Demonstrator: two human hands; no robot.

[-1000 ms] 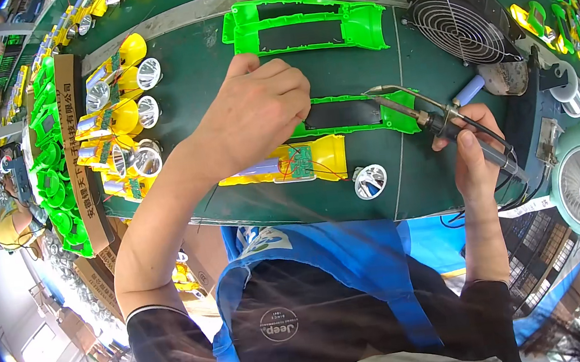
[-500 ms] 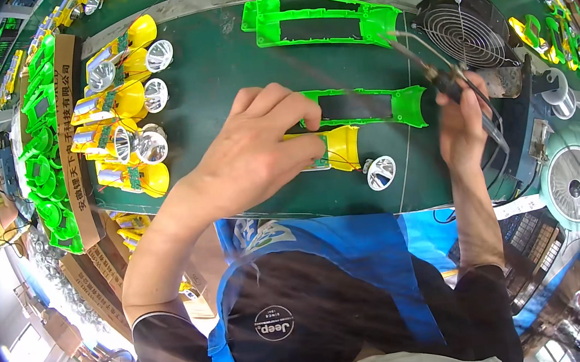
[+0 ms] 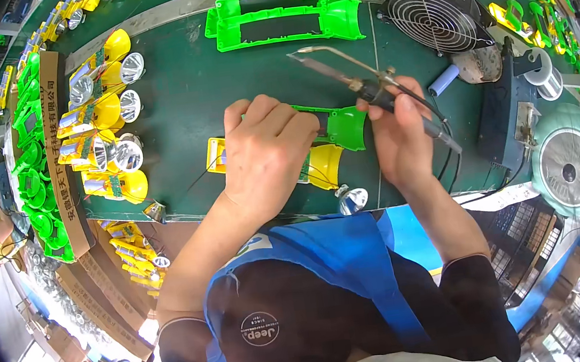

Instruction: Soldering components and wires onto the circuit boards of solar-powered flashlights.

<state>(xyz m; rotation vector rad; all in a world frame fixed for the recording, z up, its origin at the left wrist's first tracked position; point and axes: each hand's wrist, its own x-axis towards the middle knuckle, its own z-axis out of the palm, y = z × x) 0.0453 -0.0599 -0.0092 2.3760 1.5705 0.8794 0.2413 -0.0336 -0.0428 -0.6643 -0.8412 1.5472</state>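
My left hand (image 3: 265, 158) is closed, knuckles up, over a yellow flashlight housing (image 3: 326, 164) at the table's near edge. Its fingertips and whatever they pinch are hidden. The housing's left end shows past the wrist, with a dark wire trailing from it. A silver reflector (image 3: 353, 200) hangs on wires at its right end. Just behind lies a green housing shell (image 3: 347, 129), partly covered by my left hand. In my right hand (image 3: 400, 135) is a soldering iron (image 3: 373, 92) with a thin curved metal tube alongside, its tip pointing up and left above the table.
Yellow housings with reflectors (image 3: 129, 155) line the left, beside a cardboard box (image 3: 63, 158) of green parts. More green shells (image 3: 285, 26) lie at the back. To the right are a black fan (image 3: 435, 15), a blue cylinder (image 3: 444, 80), a solder spool (image 3: 544, 77) and a pale green fan (image 3: 569, 165).
The view has shifted. My right hand has brought the soldering iron left, closer to my left hand. My left hand has moved along the yellow housing, whose left end now shows.
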